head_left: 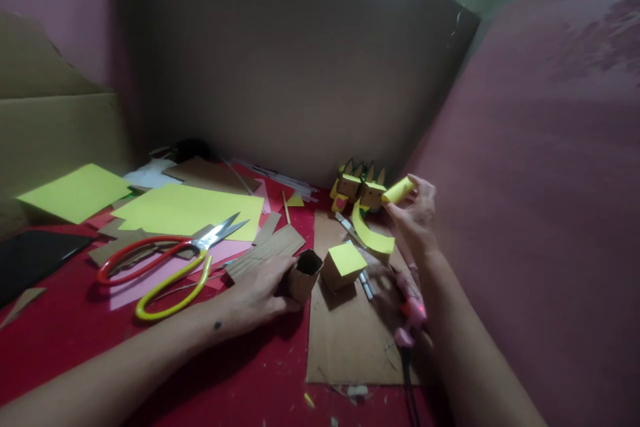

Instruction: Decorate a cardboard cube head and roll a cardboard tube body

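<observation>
My left hand (265, 287) is closed around a small open-topped cardboard tube (305, 275) with flat sides, held just left of the cardboard sheet. At the right, my right hand (417, 207) pinches a rolled piece of yellow paper (399, 191) in the air. Between the hands stands a cardboard cube (341, 273) with a yellow paper top. Behind it lies a curved yellow paper strip (373, 232). A pink glue gun (413, 310) with a lit red light rests near my right forearm, its cord running toward me.
Large scissors (175, 267) with red and yellow handles lie open at the left over paper and card scraps. Small cardboard figures (360, 185) stand at the back. A cardboard sheet (345, 353) covers part of the red tabletop (240, 380); a pink wall (560, 213) rises close on the right.
</observation>
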Available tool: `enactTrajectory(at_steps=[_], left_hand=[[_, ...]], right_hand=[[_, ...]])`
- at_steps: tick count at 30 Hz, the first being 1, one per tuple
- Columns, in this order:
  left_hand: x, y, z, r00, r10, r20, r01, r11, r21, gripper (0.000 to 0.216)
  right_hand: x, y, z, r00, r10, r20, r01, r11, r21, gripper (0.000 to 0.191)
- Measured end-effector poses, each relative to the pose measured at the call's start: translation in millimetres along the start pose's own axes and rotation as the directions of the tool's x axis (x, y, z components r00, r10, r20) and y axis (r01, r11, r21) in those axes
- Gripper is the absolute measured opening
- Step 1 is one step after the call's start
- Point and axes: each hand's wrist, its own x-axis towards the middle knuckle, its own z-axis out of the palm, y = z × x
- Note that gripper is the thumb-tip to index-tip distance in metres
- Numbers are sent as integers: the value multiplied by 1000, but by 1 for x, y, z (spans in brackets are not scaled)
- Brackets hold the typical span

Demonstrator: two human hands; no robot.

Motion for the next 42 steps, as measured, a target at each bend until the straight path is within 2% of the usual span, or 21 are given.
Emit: enactTrajectory(at_steps=[2, 3, 4, 5, 8, 11, 13, 16, 18, 19, 21, 23, 26, 30, 33, 36, 38, 42], left_hand=[[1, -1, 2, 1000, -2, 3, 2, 1000, 14, 22], [2, -2, 3, 1000, -5, 4, 5, 1000, 20, 24], [2, -2, 4, 1000, -9, 6, 9, 1000, 26, 25], [2, -3, 5, 1000, -14, 8, 14, 999, 31, 27], [2, -4, 3, 1000, 0, 12, 0, 999, 33, 31], [1, 1, -6, 999, 29, -23, -29, 999, 31, 35], [0, 9, -16, 996, 19, -92, -15, 999, 34, 34], [-7, 32, -34, 969, -10, -249, 11, 1000, 1, 26], [-14, 50, -43, 949, 29, -313, -79, 986, -147, 22], [-17, 59, -45, 953, 62, -297, -133, 965, -226, 21], [-24, 70, -45, 969, 79, -234, -166, 909, -382, 17], [-28, 75, -40, 983, 82, -164, -144, 898, -416, 16], [-29, 73, -32, 984, 101, -146, -146, 925, -351, 14], [-29, 66, -26, 954, 215, -208, -258, 943, -211, 19], [-29, 63, -23, 888, 367, -275, -380, 925, 10, 23], [-29, 58, -17, 787, 521, -330, -482, 853, 198, 24], [-29, 57, -14, 741, 589, -322, -504, 805, 312, 22], [-31, 57, -14, 687, 659, -305, -484, 729, 484, 21]], right_hand=[[-19, -17, -12, 995, -101, -28, 104, 981, 166, 76], [-30, -25, -17, 980, -178, -91, 200, 884, 423, 75], [-41, -34, -21, 968, -222, -118, 248, 761, 599, 73], [-53, -42, -23, 964, -240, -113, 249, 675, 695, 72], [-83, -63, -25, 966, -244, -81, 201, 518, 831, 71], [-107, -76, -21, 959, -282, -26, 156, 449, 880, 76], [-120, -81, -21, 950, -313, 1, 150, 457, 877, 79], [-138, -90, -26, 923, -386, 13, 222, 557, 801, 85], [-148, -97, -31, 893, -449, 26, 297, 632, 716, 88], [-153, -101, -33, 875, -483, 20, 351, 663, 662, 88], [-160, -109, -35, 838, -546, -8, 462, 701, 543, 89], [-166, -114, -34, 800, -600, -28, 543, 703, 460, 89], [-173, -117, -29, 761, -646, -54, 613, 690, 386, 90], [-180, -112, -21, 740, -659, -130, 667, 698, 258, 91], [-185, -107, -16, 720, -680, -140, 694, 702, 162, 88], [-190, -104, -14, 719, -679, -150, 694, 711, 111, 85], [-192, -103, -12, 719, -681, -136, 694, 710, 115, 82], [-192, -103, -12, 726, -684, -72, 684, 706, 182, 81]])
